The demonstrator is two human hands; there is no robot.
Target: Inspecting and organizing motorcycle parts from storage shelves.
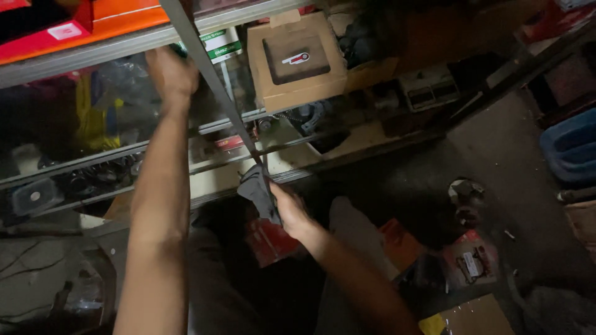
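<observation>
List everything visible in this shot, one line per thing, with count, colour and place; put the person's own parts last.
metal upright: one, grey, slanting down the shelf front from the top centre
cloth: one, dark grey, at the foot of the upright
cardboard box: one, tan with a dark window, on the upper shelf
orange boxes: a few, orange and red, top left
shelf rails: several, grey, across the left
blue bin: one, blue, right edge
red packets: several, red, on the dark floor, lower right
left hand: one, raised, gripping by the upright near the upper shelf
right hand: one, holding the cloth against the upright
</observation>
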